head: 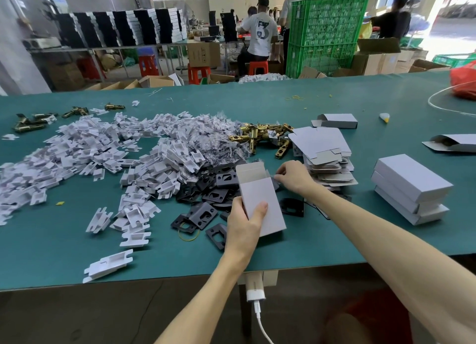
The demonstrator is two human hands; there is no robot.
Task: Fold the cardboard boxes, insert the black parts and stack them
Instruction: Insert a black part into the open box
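Cardboard box (259, 195): left hand (244, 226) grips, right hand (293, 175) pinches.

Mid-frame, the left hand (244, 224) grips the box (260, 197), thumb on its front, while the right hand (293, 176) pinches its top flap.

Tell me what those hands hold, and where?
The left hand grips the open white box by its lower body; the right hand pinches its side flap.
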